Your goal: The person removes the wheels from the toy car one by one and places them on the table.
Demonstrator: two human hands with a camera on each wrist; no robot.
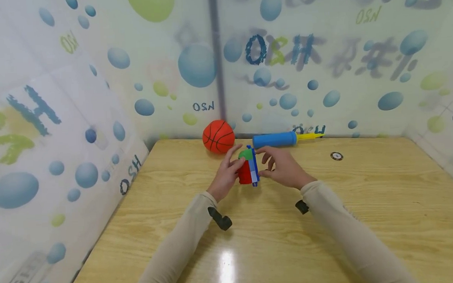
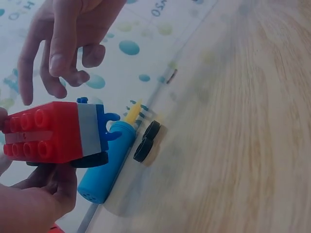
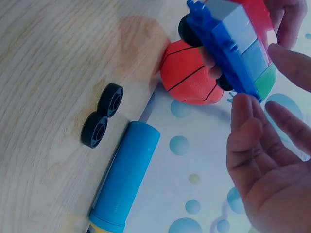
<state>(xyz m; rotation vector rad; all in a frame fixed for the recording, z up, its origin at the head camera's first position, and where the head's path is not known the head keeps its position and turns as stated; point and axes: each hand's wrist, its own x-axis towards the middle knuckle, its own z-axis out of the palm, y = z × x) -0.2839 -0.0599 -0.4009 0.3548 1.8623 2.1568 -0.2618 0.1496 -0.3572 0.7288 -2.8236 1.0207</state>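
Your wooden tabletop (image 1: 366,220) spreads under everything, from nine o'clock round through six to three. Taking the toy vehicle as the hub of the dial in the head view, the blue pump (image 1: 273,140) lies between one and two o'clock, its yellow nozzle toward three. Your right hand (image 1: 283,167) is at three o'clock, fingers bent and well parted, gripping nothing; you have a fingertip right by the blue base, but whether it touches I can't tell. Your left hand (image 1: 224,178), between eight and nine, holds the body between thumb and fingers. The red basketball (image 1: 218,136) sits between ten and eleven.

The toy vehicle (image 1: 245,173) itself is raised off the table between your hands, turned so its blue base faces three o'clock. Red, green, light blue and pale blocks are already on that base, and two fitted wheels (image 3: 189,31) show along one side. You also have two loose wheels (image 3: 102,113), touching each other on the table, at eight o'clock from the vehicle in the right wrist view. I'd judge the body built and half the wheels on, with that pair left to fit. Smallest, a thin round chip (image 1: 336,156) lies near three o'clock.
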